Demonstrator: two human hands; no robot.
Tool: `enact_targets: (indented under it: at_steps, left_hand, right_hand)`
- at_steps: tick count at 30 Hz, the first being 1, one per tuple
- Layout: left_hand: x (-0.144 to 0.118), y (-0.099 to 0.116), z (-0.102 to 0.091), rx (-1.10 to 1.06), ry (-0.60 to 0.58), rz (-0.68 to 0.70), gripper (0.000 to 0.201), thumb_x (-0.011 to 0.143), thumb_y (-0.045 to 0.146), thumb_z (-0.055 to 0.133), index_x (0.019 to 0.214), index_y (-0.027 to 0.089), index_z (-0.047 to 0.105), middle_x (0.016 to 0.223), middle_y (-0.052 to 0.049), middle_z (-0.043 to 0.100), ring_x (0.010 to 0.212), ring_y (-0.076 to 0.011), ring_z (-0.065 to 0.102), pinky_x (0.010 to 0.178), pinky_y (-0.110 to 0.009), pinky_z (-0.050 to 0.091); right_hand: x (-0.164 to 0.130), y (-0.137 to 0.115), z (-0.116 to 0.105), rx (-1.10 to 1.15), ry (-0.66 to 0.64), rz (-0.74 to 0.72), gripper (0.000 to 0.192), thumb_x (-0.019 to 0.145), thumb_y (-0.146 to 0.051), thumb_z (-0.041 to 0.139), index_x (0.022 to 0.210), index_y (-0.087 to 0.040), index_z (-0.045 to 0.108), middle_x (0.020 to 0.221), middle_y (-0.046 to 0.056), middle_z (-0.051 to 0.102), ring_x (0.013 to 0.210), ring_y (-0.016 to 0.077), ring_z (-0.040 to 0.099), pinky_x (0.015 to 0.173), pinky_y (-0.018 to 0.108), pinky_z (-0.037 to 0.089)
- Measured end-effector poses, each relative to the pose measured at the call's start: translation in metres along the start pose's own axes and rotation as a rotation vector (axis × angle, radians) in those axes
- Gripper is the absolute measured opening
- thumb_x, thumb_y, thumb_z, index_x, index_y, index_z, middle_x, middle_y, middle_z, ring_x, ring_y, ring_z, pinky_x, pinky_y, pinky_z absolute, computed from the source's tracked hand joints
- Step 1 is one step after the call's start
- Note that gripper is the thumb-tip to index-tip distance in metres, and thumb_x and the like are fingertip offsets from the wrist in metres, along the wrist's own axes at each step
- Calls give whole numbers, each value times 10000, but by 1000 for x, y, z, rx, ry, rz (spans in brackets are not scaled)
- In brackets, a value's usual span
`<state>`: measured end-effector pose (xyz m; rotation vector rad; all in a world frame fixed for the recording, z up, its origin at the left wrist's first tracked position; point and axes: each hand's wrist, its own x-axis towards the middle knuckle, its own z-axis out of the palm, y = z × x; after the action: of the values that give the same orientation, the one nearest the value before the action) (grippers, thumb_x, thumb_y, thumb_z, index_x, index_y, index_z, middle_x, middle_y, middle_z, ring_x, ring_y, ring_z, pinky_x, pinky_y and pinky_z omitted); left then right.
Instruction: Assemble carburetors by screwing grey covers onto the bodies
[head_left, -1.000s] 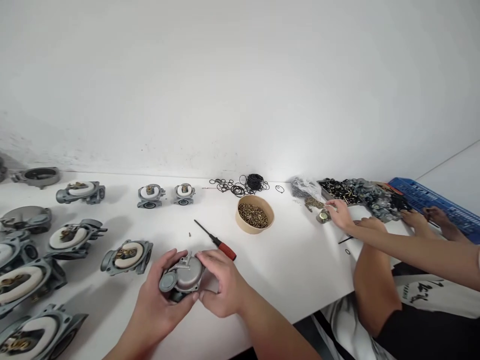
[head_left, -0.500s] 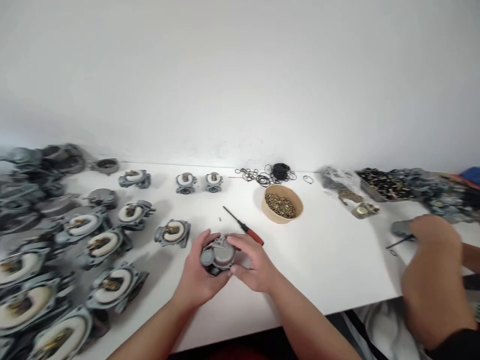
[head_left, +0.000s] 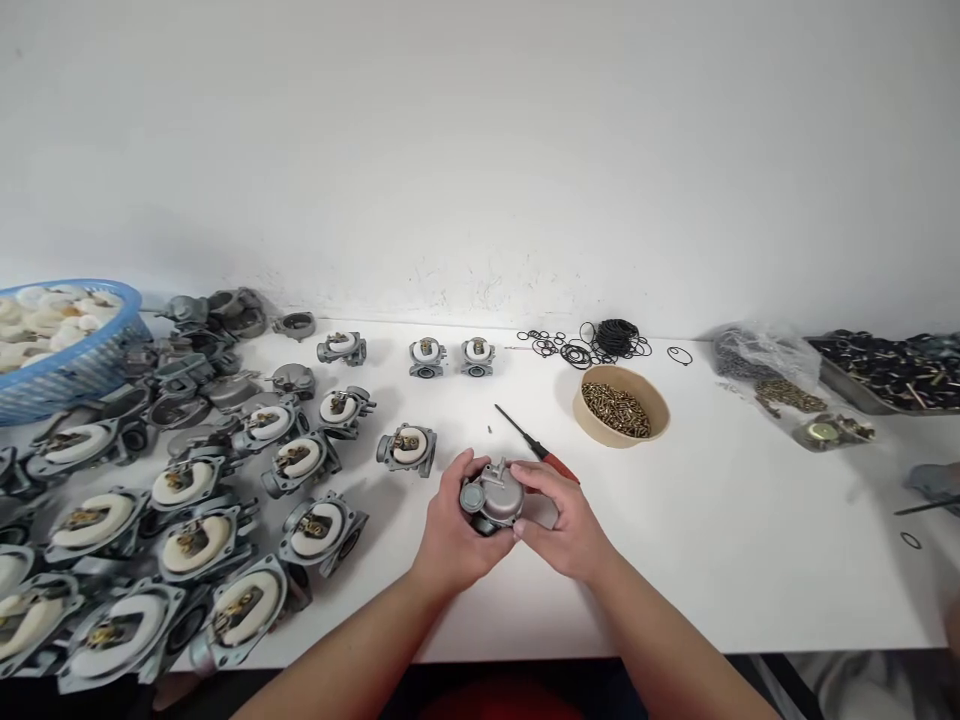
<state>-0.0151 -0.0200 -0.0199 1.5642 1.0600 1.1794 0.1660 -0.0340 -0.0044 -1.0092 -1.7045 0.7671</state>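
Note:
A grey metal carburetor body (head_left: 493, 497) with a domed bowl cover is held just above the white table (head_left: 712, 560), near its front edge. My left hand (head_left: 452, 530) cups it from the left and below. My right hand (head_left: 564, 520) grips its right side, fingers curled over the cover. A screwdriver (head_left: 536, 446) with a red handle lies on the table just behind my hands. Close to its tip lies a tiny screw (head_left: 490, 430).
Many open carburetor bodies (head_left: 225, 500) with white floats cover the left of the table. A blue basket (head_left: 71, 375) of white parts stands far left. A tan bowl of brass screws (head_left: 621, 405), black O-rings (head_left: 592, 345), a plastic bag (head_left: 765, 365) and a parts tray (head_left: 892, 370) lie behind and right.
The view has swung left, bringing in the blue basket and more carburetors. The other person at the right has mostly left the frame. My hands still hold the carburetor.

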Motion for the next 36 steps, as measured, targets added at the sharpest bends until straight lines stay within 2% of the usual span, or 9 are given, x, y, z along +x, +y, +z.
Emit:
enact_targets:
  at_steps: [5, 10, 17, 24, 36]
  left_hand:
    - [1, -1, -1, 52, -18, 18, 830, 652, 314, 818, 1355, 215, 389, 1344, -150, 569, 1224, -292, 592, 1031, -442, 507]
    - [4, 7, -4, 38, -53, 18, 755, 636, 297, 826, 1293, 211, 465, 1280, -121, 593, 1152, -281, 623, 997, -427, 525]
    - [6, 9, -4, -73, -91, -12, 715, 617, 161, 778, 1257, 223, 464, 1250, -100, 598, 1110, -263, 640, 957, -401, 536]
    - [7, 11, -5, -97, -118, -8, 732, 609, 138, 753, 1268, 219, 446, 1226, -94, 585, 1089, -264, 633, 962, -418, 520]
    - [9, 15, -7, -117, -136, 21, 744, 609, 159, 740, 1289, 197, 443, 1227, -108, 583, 1106, -276, 624, 958, -413, 516]
  right_hand:
    - [-1, 1, 2, 50, 31, 14, 467, 829, -366, 710, 1270, -249, 607, 1277, 136, 613, 1204, 281, 590, 1015, 482, 509]
    - [-1, 3, 2, 168, 25, 88, 490, 799, -423, 764, 1242, -257, 636, 1265, 140, 605, 1190, 282, 599, 973, 464, 546]
    - [-4, 5, 0, 344, -23, 107, 391, 910, -266, 648, 1288, -361, 614, 1332, 92, 542, 1248, 246, 556, 977, 416, 545]
    - [-4, 9, 0, 341, -21, 146, 388, 904, -240, 656, 1260, -391, 631, 1311, 70, 547, 1216, 229, 572, 975, 375, 545]
    - [-5, 8, -1, 301, -13, 181, 400, 882, -218, 656, 1258, -347, 616, 1272, 79, 585, 1167, 245, 591, 943, 414, 550]
